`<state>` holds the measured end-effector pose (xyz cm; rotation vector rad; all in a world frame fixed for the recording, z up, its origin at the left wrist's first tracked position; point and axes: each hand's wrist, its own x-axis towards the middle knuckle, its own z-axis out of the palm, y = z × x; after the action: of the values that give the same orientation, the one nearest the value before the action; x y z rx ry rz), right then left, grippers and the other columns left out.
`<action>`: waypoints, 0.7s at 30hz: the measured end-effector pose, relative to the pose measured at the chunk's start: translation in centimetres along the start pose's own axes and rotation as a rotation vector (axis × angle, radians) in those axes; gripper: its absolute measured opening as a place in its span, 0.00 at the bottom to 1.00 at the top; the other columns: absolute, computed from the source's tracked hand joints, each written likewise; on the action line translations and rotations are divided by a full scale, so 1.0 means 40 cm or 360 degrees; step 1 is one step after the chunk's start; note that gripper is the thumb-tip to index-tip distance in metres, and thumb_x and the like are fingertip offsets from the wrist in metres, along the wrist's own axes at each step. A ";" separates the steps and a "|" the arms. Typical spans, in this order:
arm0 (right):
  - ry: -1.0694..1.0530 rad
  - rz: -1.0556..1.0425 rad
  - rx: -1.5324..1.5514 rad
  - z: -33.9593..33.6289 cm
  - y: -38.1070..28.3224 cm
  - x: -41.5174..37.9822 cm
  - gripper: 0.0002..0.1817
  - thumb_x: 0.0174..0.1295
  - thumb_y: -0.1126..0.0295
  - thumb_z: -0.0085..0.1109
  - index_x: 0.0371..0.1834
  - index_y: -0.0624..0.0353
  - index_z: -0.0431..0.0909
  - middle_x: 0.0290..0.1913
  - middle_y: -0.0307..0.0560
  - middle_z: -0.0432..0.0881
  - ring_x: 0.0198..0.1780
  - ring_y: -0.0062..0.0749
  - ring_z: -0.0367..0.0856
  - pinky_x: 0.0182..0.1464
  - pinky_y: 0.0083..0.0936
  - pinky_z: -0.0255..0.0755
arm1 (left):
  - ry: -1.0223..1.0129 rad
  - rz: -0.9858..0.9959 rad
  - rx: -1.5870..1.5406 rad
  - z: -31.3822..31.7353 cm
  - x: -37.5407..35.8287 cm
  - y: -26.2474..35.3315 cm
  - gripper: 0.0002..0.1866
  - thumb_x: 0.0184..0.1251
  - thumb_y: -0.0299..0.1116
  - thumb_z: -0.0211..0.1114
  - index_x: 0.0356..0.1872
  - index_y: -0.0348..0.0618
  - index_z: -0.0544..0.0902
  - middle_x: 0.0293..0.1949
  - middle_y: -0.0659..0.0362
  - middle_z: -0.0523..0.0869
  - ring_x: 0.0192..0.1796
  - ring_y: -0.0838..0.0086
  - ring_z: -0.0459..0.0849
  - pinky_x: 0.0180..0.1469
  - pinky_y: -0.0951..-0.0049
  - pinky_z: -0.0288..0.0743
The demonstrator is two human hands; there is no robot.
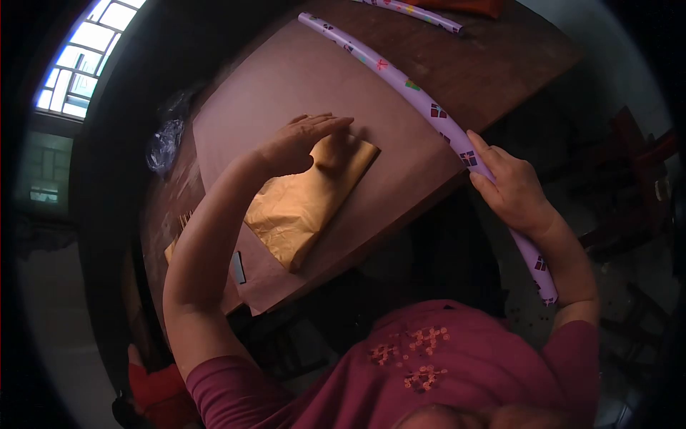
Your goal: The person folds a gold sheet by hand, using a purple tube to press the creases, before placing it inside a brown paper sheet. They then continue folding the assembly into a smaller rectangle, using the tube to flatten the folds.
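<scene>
A lilac roll of wrapping paper (411, 84), printed with small gift boxes, lies slantwise along the far right edge of a pale pinkish paper sheet (243, 100) spread on the table. My right hand (513, 187) is closed round the roll, thumb on the near side; its lower end sticks out past the table edge beside my forearm. My left hand (304, 139) hovers close over a wrinkled yellow paper package (300, 207), fingers stretched out, palm down, holding nothing. The package rests on the sheet, its upper part shaded and partly hidden by this hand.
A second lilac roll (421, 16) lies at the far end of the dark wooden table (493, 79). Clear crumpled plastic (164, 146) sits at the left edge. Near my left forearm is a small dark flat piece (239, 267). Another person's red clothing (163, 393) shows at lower left.
</scene>
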<state>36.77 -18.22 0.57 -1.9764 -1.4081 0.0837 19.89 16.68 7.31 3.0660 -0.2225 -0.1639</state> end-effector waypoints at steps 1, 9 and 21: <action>0.0013 0.0018 0.0040 0.004 0.010 -0.009 0.31 0.65 0.69 0.58 0.72 0.65 0.67 0.43 0.57 0.82 0.40 0.53 0.83 0.42 0.41 0.78 | -0.0144 -0.0082 -0.0127 -0.001 0.015 0.006 0.43 0.52 0.18 0.70 0.73 0.52 0.69 0.66 0.54 0.75 0.71 0.58 0.71 0.75 0.55 0.61; 0.0043 0.0086 0.0209 0.029 0.073 -0.029 0.32 0.65 0.70 0.58 0.74 0.62 0.65 0.43 0.57 0.82 0.39 0.51 0.84 0.42 0.38 0.78 | -0.0380 -0.0228 0.0063 0.008 0.039 -0.033 0.47 0.42 0.22 0.77 0.70 0.60 0.71 0.58 0.57 0.79 0.66 0.59 0.75 0.69 0.53 0.65; -0.0052 0.0176 0.0279 0.024 0.065 -0.020 0.31 0.66 0.70 0.57 0.74 0.63 0.66 0.45 0.58 0.82 0.40 0.48 0.84 0.44 0.36 0.77 | -0.0143 -0.0146 -0.0141 0.030 0.008 -0.104 0.18 0.52 0.36 0.74 0.45 0.44 0.83 0.44 0.54 0.84 0.49 0.58 0.82 0.57 0.59 0.75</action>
<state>38.13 -18.86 -1.89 -1.9131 -1.2655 0.2816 20.66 20.69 5.80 2.9847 -0.0767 -0.3085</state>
